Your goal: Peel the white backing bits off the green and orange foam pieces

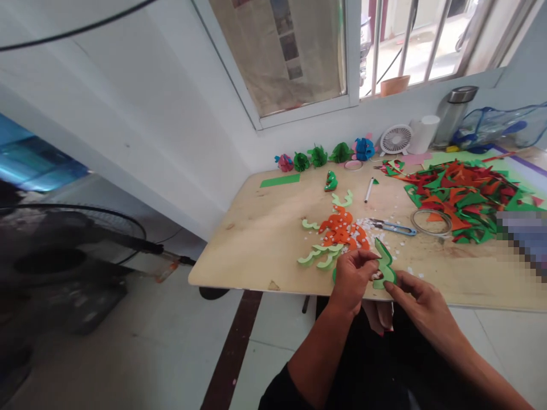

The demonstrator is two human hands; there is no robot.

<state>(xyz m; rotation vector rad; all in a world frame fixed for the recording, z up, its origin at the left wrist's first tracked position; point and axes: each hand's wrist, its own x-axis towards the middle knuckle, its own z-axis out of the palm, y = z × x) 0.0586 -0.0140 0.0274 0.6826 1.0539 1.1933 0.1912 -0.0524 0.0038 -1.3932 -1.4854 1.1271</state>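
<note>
At the table's [239, 250] front edge, my right hand [419, 293] grips a wavy green cut-out [384, 259], light green on its face and darker green along its edge. Its thumb presses on the face, with the fingers behind. My left hand [352, 276] is closed in a pinch at the cut-out's left side; thumb and fingertips meet there, and what lies between them is hidden. Just beyond the hands lie orange cut-outs [339, 228] in a heap, several light green wavy strips [318, 254] and scattered small white bits [371, 229]. Blue-handled thread snips [397, 228] rest close by.
A big pile of red, orange and green scraps [465, 196] covers the right side, beside a ring-shaped coil [431, 222]. A white pen [368, 191] lies farther back. Along the wall stand folded paper ornaments [318, 155], a small fan [396, 139] and a bottle [455, 117].
</note>
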